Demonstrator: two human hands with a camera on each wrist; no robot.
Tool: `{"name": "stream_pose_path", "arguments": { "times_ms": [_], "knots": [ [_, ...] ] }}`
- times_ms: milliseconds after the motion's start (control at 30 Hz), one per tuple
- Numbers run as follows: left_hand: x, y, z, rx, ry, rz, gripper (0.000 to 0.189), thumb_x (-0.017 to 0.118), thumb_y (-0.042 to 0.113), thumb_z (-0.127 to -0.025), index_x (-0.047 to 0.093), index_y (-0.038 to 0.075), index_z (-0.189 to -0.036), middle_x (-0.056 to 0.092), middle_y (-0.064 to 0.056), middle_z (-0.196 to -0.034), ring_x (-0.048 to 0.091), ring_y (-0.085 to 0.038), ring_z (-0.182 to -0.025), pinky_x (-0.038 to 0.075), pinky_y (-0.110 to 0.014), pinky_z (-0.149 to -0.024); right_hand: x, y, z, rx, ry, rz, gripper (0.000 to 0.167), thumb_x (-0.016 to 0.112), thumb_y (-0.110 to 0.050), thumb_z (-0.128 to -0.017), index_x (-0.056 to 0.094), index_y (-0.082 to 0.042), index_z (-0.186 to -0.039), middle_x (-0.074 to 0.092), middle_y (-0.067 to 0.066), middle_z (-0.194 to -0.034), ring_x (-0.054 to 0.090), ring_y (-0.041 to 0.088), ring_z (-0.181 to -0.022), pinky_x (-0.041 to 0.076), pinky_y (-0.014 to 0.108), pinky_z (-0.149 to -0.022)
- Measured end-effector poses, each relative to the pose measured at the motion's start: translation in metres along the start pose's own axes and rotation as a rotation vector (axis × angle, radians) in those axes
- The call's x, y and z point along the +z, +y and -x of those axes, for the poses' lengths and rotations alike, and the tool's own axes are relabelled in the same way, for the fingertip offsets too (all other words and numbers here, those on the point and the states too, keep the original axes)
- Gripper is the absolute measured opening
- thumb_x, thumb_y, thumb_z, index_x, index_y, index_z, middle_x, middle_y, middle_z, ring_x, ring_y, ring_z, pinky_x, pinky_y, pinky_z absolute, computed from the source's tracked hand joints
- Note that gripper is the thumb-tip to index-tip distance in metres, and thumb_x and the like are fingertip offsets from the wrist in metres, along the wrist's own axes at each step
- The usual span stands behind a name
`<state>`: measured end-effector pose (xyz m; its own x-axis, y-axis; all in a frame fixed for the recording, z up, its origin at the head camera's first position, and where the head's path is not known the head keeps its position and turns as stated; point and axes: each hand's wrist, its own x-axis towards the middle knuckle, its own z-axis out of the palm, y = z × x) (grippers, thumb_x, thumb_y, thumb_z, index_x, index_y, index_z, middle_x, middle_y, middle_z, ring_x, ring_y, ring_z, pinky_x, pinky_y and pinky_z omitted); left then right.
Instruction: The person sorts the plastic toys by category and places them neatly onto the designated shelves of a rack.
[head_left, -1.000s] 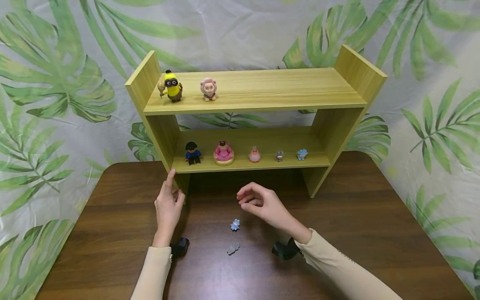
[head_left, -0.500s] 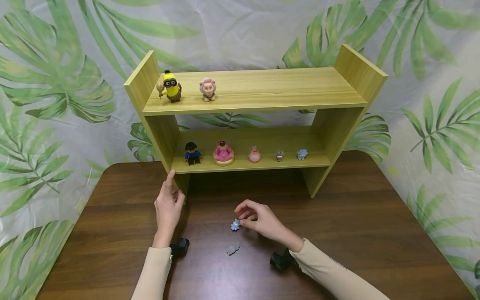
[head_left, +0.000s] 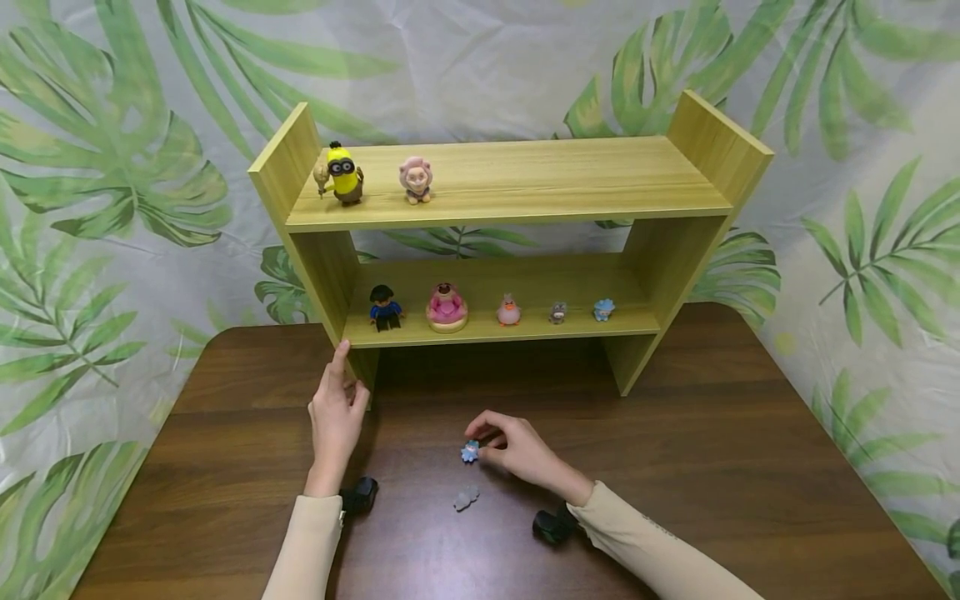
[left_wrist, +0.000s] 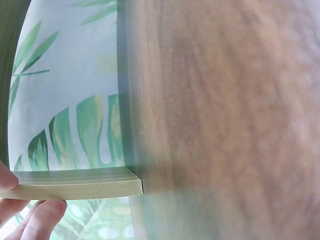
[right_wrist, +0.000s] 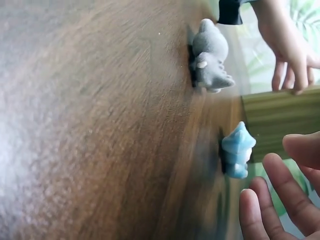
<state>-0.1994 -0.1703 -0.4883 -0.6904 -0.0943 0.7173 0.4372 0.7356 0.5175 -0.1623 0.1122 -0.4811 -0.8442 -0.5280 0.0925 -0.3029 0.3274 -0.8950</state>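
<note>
My left hand (head_left: 336,417) holds the left side panel of a wooden shelf (head_left: 540,218); in the left wrist view, thumb and fingers lie on opposite faces of the panel (left_wrist: 85,189). On the table, a small blue figurine (head_left: 469,452) with a pointed top (right_wrist: 238,147) is just left of my right hand (head_left: 519,452). Thumb and fingers of that hand are spread around it, with a gap showing in the right wrist view. Closer to me lies a fuzzy grey animal figurine (head_left: 466,497), on its side in the right wrist view.
The lower board bears a figure in blue (head_left: 386,308), a pink bear (head_left: 447,307), a pink duck (head_left: 508,311), a tiny grey figurine (head_left: 557,312) and a blue-hatted one (head_left: 603,310). Above stand a yellow minion (head_left: 344,173) and a pink-maned figurine (head_left: 416,179).
My right hand has come down and toward me, from above the table to beside the blue figurine. My left hand has stayed at the shelf's side panel.
</note>
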Motion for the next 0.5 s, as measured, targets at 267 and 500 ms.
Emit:
{"name": "stream_pose_path", "arguments": {
  "times_ms": [267,500],
  "knots": [
    [0.0000,-0.0009,0.0011,-0.004,-0.002,0.005,0.083,0.054,-0.013,-0.082,0.030,0.031,-0.148,0.052,-0.015,-0.089,0.056,-0.027,-0.064,0.039,-0.042,-0.052,0.0056,0.0053,-0.0054,-0.047,-0.019,0.066,0.022,0.063,0.008,-0.085,0.066,-0.005,-0.102,0.065,0.009,-0.101,0.060,0.025,-0.097,0.050,0.034,-0.081],
    [-0.0001,0.0001,0.0004,-0.002,-0.004,0.008,0.083,0.054,-0.013,-0.082,0.030,0.031,-0.148,0.053,-0.016,-0.091,0.056,-0.026,-0.064,0.038,-0.041,-0.052,0.0064,0.0067,-0.0056,-0.063,-0.032,0.149,0.021,0.062,0.007,-0.085,0.067,-0.007,-0.099,0.066,0.004,-0.099,0.060,0.021,-0.095,0.049,0.032,-0.081]
  ]
}}
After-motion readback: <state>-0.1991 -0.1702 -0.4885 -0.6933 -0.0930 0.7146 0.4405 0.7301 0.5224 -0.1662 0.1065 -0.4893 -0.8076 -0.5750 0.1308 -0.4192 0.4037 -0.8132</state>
